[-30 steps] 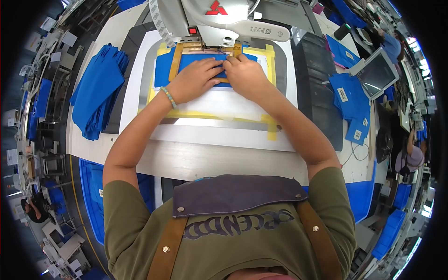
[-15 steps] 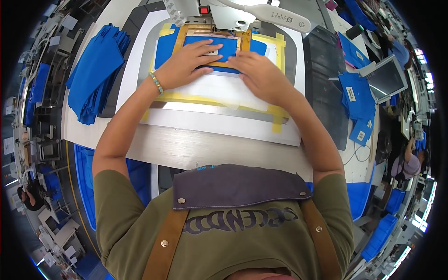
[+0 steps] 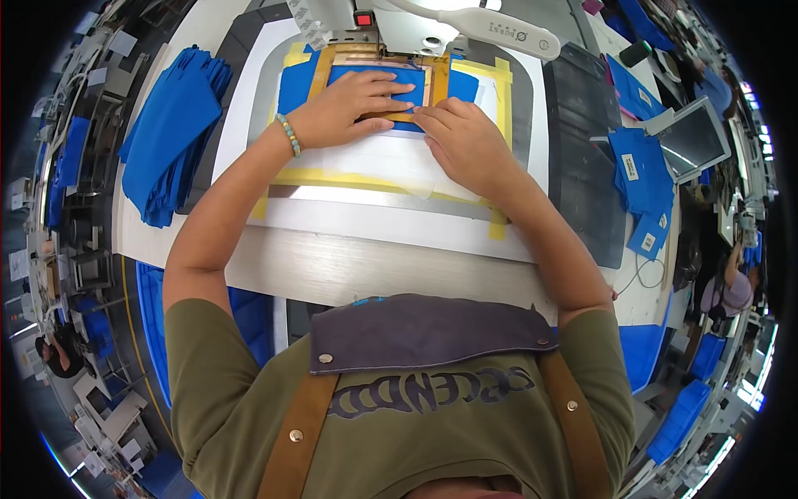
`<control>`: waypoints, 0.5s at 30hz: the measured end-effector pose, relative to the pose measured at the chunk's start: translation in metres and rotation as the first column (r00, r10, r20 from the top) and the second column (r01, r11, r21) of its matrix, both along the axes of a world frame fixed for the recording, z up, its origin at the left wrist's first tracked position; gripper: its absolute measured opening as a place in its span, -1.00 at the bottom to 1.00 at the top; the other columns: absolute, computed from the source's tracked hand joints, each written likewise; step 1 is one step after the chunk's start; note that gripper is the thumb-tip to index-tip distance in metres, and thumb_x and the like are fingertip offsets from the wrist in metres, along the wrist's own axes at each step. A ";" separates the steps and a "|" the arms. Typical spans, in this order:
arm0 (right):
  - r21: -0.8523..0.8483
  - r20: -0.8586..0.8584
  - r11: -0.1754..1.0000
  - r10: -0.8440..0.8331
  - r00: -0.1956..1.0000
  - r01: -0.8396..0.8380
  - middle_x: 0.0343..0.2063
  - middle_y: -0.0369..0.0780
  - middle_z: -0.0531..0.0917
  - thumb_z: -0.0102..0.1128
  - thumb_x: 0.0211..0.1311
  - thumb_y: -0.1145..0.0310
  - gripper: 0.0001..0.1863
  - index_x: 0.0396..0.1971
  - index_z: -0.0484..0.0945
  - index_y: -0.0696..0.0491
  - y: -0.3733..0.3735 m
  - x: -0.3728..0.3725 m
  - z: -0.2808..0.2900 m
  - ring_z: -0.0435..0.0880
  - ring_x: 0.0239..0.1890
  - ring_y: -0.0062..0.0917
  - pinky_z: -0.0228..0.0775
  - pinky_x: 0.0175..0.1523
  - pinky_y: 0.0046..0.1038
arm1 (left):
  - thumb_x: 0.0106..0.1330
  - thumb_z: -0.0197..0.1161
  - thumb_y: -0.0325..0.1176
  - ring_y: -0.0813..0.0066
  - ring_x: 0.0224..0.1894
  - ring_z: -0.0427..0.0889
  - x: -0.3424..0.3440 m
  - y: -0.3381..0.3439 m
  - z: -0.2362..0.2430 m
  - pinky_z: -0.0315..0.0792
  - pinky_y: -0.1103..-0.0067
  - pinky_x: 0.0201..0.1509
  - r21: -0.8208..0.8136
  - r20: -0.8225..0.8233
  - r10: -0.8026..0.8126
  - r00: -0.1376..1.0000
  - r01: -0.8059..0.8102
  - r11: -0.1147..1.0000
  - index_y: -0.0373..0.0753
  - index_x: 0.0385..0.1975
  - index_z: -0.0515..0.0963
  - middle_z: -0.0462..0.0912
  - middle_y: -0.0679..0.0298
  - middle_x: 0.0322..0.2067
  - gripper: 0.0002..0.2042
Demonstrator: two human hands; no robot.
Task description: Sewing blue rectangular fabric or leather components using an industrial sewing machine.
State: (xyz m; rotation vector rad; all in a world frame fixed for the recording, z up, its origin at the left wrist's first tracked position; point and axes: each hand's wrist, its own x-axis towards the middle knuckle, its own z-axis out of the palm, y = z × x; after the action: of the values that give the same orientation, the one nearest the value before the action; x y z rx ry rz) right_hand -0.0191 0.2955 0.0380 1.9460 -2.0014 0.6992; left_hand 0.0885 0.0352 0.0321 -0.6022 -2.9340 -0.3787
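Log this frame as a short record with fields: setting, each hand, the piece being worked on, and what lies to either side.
setting: sewing workstation, white table seen from above
left hand: left hand flat on the blue fabric piece, fingers spread
right hand: right hand flat beside it, fingertips at the frame's edge
workpiece: blue fabric under a yellow-taped template frame, just below the sewing machine head
left side: stack of blue fabric
right side: dark mat, more blue pieces, small screen

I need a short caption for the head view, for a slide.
Both hands, left hand and right hand, press blue fabric flat in a yellow-taped template under a sewing machine.
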 end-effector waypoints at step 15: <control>0.046 -0.001 0.999 -0.009 1.000 0.009 0.10 -0.22 0.72 0.33 0.28 0.44 -0.63 0.09 0.65 0.12 -0.003 -0.010 -0.005 0.59 0.18 -0.37 0.42 0.26 -0.29 | 0.55 0.20 -0.14 0.18 0.61 0.21 -0.007 -0.010 0.003 0.12 0.23 0.67 0.124 0.075 -0.006 0.997 -0.004 0.992 -0.02 0.35 0.60 0.44 0.39 0.49 -0.58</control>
State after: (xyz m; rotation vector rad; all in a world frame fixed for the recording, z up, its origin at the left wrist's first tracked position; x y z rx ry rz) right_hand -0.0289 0.2928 0.0333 1.9610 -2.0424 0.6552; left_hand 0.0820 0.0256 0.0353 -0.5847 -2.9523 -0.5918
